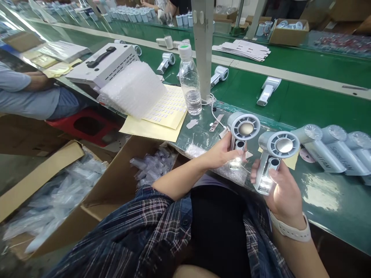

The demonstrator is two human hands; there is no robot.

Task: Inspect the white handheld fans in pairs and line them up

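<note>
A: Entry, bench side. The left hand (223, 152) is closed round the handle of one small fan (242, 137), fingers curled on the grip, thumb side toward the body. The right hand (279, 191) is wrapped the same way about a second fan (274, 158). Both units are held over the near edge of the green table (319, 96), heads up, round grilles facing the wearer, a light glowing low on each handle.

B: How would you judge they handle?

A: Light, I'd say: each sits in one hand with no sign of strain. Hard moulded plastic, stiff, fairly smooth, so a loose grip could slide. The grille ribs and the shiny centre disc look like the delicate parts; the handle is the sensible place to hold, as both hands do now.

B: Surroundings?

A: Just right of the second fan, a row of finished fans (333, 148) lies on its side, touching one another. A water bottle (189, 79) stands upright behind, near a grey post (203, 46). Left of it, yellow sticker sheets (166, 112) under a bubble-wrap stack (133, 88). Below the table edge, a cardboard box (116, 181) of clear bags. Another person's sleeve (17, 94) shows at far left, well apart.
</note>
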